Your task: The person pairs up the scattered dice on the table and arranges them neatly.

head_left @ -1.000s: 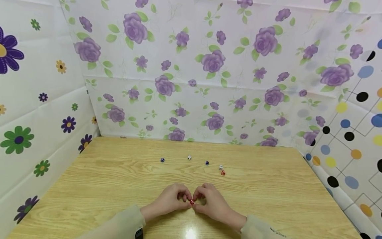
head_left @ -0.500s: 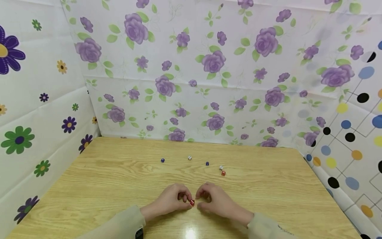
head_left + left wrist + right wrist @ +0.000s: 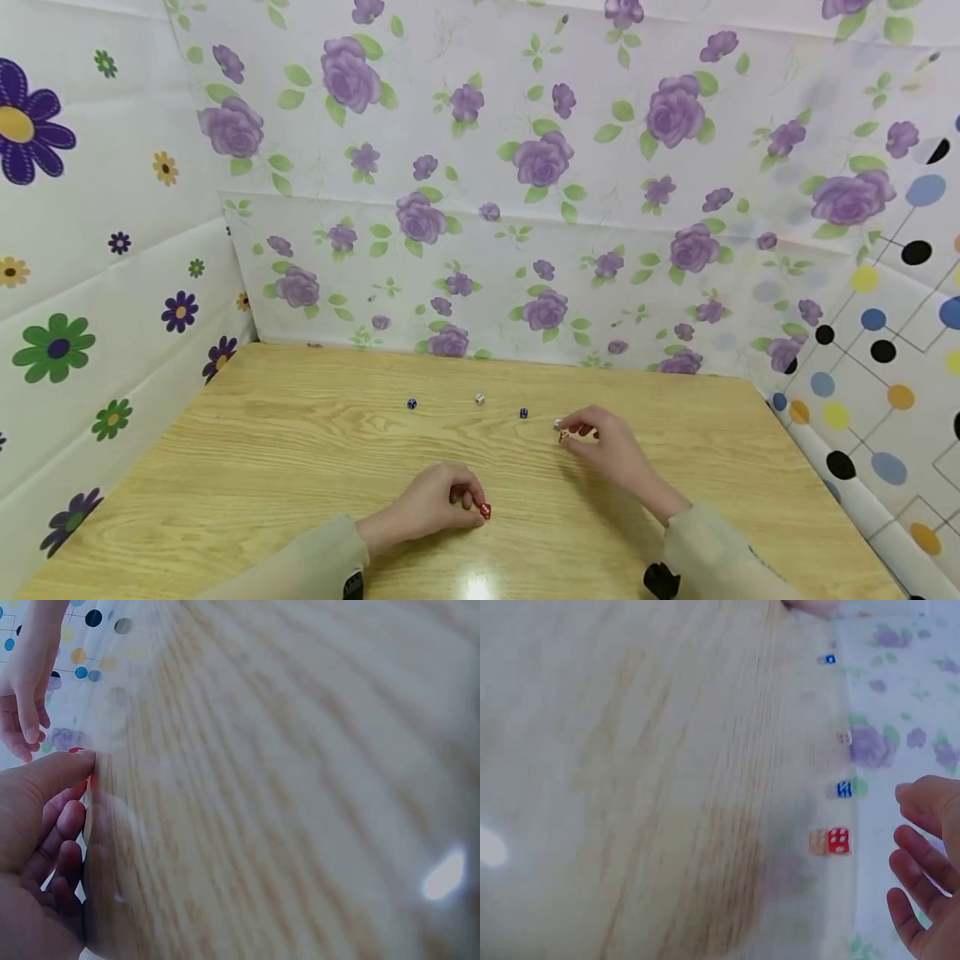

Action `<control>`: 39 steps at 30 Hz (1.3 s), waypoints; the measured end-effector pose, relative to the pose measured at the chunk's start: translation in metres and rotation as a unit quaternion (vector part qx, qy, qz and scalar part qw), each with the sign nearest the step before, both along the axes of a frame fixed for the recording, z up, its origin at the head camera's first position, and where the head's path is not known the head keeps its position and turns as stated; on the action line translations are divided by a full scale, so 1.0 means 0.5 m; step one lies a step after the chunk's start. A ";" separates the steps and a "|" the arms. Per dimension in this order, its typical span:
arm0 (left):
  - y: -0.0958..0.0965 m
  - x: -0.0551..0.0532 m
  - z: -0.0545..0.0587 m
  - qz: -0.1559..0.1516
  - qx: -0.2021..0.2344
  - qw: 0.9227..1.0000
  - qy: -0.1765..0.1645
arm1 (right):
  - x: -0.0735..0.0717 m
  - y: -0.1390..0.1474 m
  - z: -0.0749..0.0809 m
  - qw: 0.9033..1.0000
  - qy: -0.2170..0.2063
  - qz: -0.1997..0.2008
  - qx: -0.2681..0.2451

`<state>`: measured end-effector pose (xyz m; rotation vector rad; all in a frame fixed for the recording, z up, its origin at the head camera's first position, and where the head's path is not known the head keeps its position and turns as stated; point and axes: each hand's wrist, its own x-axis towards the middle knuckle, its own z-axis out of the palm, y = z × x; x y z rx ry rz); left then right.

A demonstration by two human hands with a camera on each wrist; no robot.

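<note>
Hovering by one red die (image 3: 838,841) on the tabletop (image 3: 315,450), the right hand (image 3: 612,447) has parted fingers (image 3: 922,853); the left hand (image 3: 433,503) pinches another red die (image 3: 485,511). Both seem light, hard: grip opposite faces.

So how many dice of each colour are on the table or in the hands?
Red dice: 2
Blue dice: 2
White dice: 2
Total: 6
</note>
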<state>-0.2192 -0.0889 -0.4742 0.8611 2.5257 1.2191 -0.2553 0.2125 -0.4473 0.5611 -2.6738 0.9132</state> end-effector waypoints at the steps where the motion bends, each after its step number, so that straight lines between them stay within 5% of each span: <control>1: 0.000 0.000 0.000 0.001 -0.001 1.000 0.000 | -0.004 0.004 -0.002 1.000 0.001 -0.008 0.001; 13: 0.003 -0.001 0.000 0.002 -0.010 1.000 -0.001 | -0.022 0.019 -0.032 0.991 -0.109 -0.070 -0.018; 39: 0.005 0.000 0.011 -0.003 -0.013 1.000 -0.012 | -0.038 0.015 -0.050 0.991 -0.106 -0.084 -0.019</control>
